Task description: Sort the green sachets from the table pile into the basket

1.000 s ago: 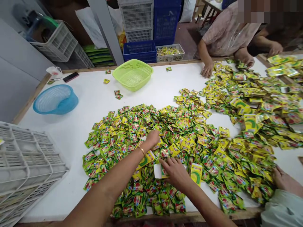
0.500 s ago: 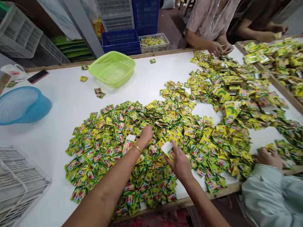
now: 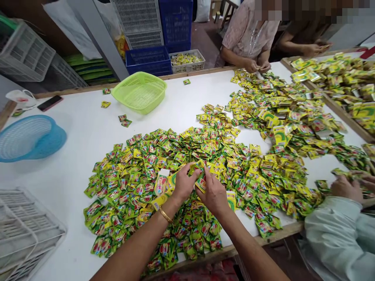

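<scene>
1. Left hand (image 3: 183,187): closed, thumb and fingertips pinching a sachet (image 3: 195,167), crinkly foil, green and yellow. Gold bracelet (image 3: 165,214) on that wrist.
2. Right hand (image 3: 216,195): fingers curled round a small packet (image 3: 201,182), right against the sachet; probably gripped low and angled to keep it steady. Box or pouch, I couldn't tell.
3. Both hands met above the near pile (image 3: 117,199), loose pillow-shaped sachets, glossy, overlapping; heaped within easy reach, I'd guess. A flat card box (image 3: 161,182), white flap up, lay on it beside the left hand.
4. Near left: white crate (image 3: 32,234), stiff plastic lattice. Near right: a co-worker's hand (image 3: 345,189) at more sachets, pale loose sleeve (image 3: 331,230).
5. Across the smooth white table (image 3: 73,164): round blue basket (image 3: 51,142), tipped-looking; green basket (image 3: 143,105), mesh, upright, likely set aside to leave working room.
6. Far side: another person's hands (image 3: 259,67) together at the heap's edge; wooden rim behind the green basket likely stopped slides. Beyond, a low crate (image 3: 189,68) held more sachets.
</scene>
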Tool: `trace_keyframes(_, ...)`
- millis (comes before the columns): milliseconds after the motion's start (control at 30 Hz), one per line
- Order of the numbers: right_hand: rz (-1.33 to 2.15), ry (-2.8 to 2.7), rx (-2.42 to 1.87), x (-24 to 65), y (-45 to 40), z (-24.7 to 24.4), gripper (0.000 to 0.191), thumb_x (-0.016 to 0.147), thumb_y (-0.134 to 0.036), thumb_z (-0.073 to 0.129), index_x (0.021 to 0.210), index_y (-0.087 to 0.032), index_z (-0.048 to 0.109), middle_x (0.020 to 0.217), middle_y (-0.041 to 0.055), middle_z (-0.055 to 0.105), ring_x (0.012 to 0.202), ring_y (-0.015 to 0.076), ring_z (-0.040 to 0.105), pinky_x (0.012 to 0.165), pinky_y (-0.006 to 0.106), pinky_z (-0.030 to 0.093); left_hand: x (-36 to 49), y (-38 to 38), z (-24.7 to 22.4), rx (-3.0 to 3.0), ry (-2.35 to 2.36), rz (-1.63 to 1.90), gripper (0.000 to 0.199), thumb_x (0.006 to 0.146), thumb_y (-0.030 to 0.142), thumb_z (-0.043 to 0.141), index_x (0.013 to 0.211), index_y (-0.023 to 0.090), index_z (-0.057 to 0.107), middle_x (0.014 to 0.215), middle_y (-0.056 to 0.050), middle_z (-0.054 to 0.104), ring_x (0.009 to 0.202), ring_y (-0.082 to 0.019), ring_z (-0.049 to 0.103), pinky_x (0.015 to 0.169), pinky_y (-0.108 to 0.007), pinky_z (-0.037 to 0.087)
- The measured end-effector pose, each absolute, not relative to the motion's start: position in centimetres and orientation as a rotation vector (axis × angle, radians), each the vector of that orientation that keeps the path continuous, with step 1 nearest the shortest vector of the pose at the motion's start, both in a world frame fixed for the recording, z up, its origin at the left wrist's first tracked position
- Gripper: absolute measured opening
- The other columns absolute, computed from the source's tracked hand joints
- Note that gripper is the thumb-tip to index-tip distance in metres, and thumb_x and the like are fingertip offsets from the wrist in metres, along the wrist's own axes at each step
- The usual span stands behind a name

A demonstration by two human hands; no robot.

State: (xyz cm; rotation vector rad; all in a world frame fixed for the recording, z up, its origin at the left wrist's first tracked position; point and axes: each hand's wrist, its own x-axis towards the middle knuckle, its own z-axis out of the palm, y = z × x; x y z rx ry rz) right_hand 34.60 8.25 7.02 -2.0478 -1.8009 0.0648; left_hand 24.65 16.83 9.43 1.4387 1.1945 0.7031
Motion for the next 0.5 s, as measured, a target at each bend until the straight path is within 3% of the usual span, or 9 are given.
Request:
trace_keyframes(167,-0.041,-1.877,-1.942,35.0,8.3,7.5,0.073,0.088,-0.041,0.051,0.147,-0.011,0.018,0.102,0.0132,0.06,0.088,0.0251,0.056,0.074,0.035,0.047,22.5,18.2,10.1,1.498,1.141,0.438,0.025,0.074,0.039,0.054,0.066,0.016,0.054,0.061,0.003,0.05,0.061,-0.011,0.043,0.059,-0.022,0.036)
trace_keyframes(333,-0.075,-2.042,-1.764,35.8,8.3,8.5,0.073,0.089,-0.044,0.05,0.147,-0.012,0.018,0.111,0.0137,0.06,0.095,0.0248,0.055,0.078,0.035,0.044,20.3,19.8,12.2,1.675,0.91,0.208,0.036,0.074,0.044,0.048,0.052,0.018,0.036,0.054,0.005,0.028,0.053,-0.008,0.026,0.052,-0.024,0.02)
trace_keyframes(500,-0.027,-2.127,-1.702,35.9,8.0,9.2,0.073,0.089,-0.042,0.051,0.147,-0.012,0.019,0.116,0.014,0.058,0.099,0.0252,0.054,0.08,0.036,0.042,20.0,20.0,14.2,1.9,0.833,0.033,0.031,0.076,0.037,0.044,0.053,0.016,0.044,0.054,0.004,0.035,0.054,-0.01,0.031,0.053,-0.024,0.022)
